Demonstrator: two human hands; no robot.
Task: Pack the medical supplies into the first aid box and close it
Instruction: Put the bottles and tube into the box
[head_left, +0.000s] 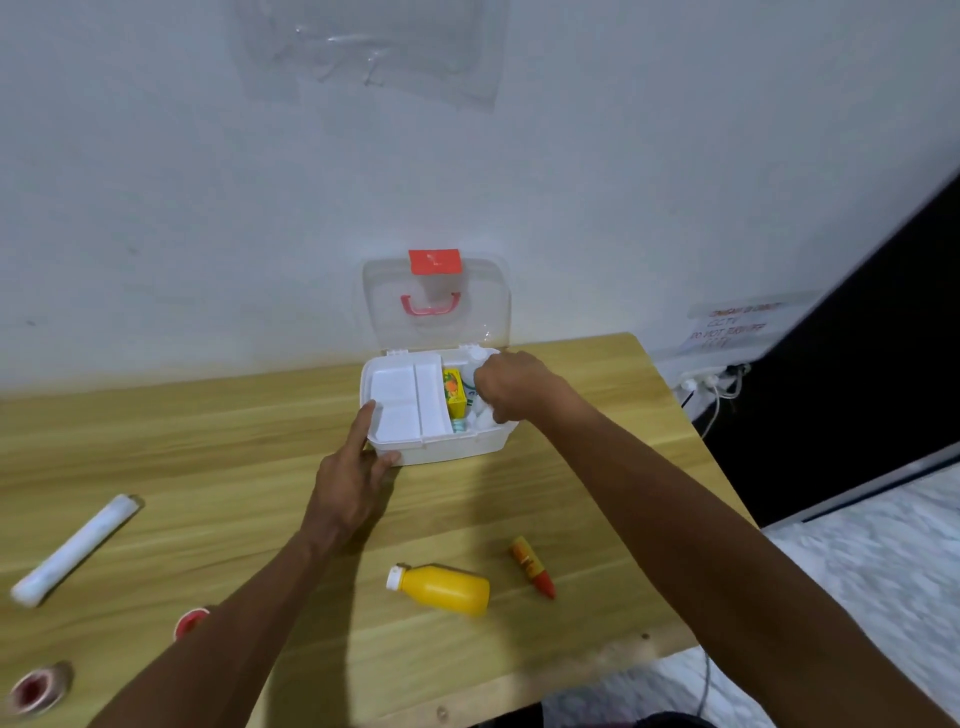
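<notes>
The white first aid box (457, 451) stands open at the back of the wooden table, its clear lid (382, 301) with a red handle leaning on the wall. Inside, a white tray fills the left half and a yellow carton (453, 392) stands in the right half. My left hand (353, 478) rests against the box's front left corner, forefinger on the rim. My right hand (511, 382) reaches into the right half, fingers curled over white items; what it grips is hidden. A yellow bottle (441, 590), an orange-red tube (532, 566) and a white roll (78, 548) lie on the table.
Two red-centred tape rolls (36, 688) (189, 621) sit near the table's front left edge. The table's right edge drops to a pale floor (857, 571). A power strip with cables (709, 382) hangs at the wall on the right.
</notes>
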